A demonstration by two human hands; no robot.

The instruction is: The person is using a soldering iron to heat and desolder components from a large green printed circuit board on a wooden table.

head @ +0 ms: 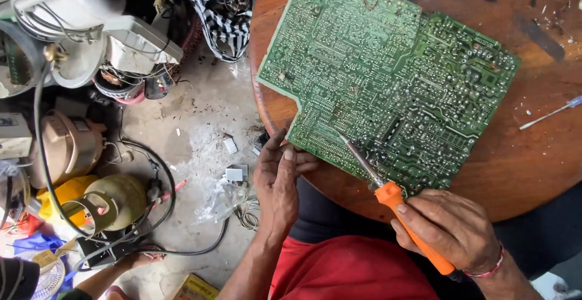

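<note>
On the round wooden table (533,154), the flat green circuit board (388,69) lies stiff, light, fragile; my left hand (279,178) pinches its seven-o'clock edge, right hand (448,227) clenches the orange-handled soldering iron (394,203).

One camera sits on the person's head and looks straight down, close to the round brown wooden table (533,172) and the grey concrete floor (200,124) beside it.
</note>
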